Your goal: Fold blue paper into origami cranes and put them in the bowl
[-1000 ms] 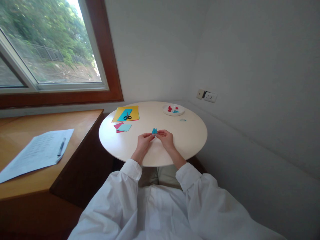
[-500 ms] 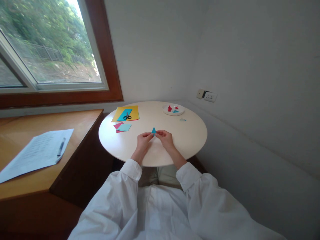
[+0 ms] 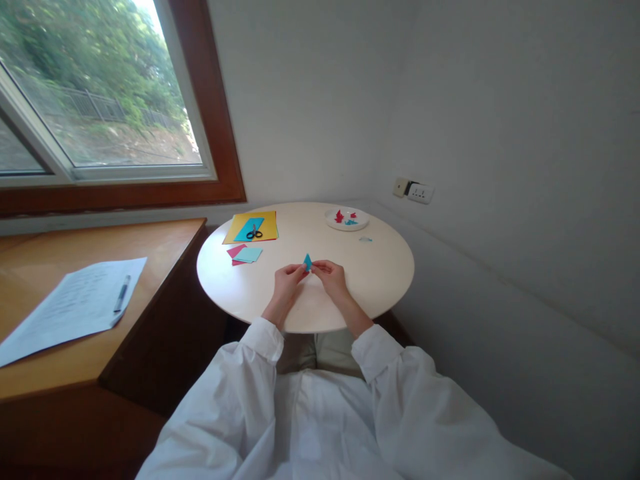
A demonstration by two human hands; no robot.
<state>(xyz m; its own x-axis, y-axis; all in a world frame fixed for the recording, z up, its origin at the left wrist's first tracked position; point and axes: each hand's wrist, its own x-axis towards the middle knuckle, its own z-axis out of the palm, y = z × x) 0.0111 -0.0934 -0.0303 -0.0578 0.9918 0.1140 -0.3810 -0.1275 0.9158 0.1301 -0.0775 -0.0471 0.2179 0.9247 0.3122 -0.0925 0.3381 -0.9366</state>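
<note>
Pinching the folded blue paper low down, in fingertips of left hand and right hand, over the round table! Could tear if tugged apart, could crease crooked if squeezed unevenly, could pop open if held loosely.

Left hand and right hand pinch (nearly meeting)

On the mid-frame counter, scissors lie on sheets behind and left of the left hand, a plate behind the right hand.
</note>
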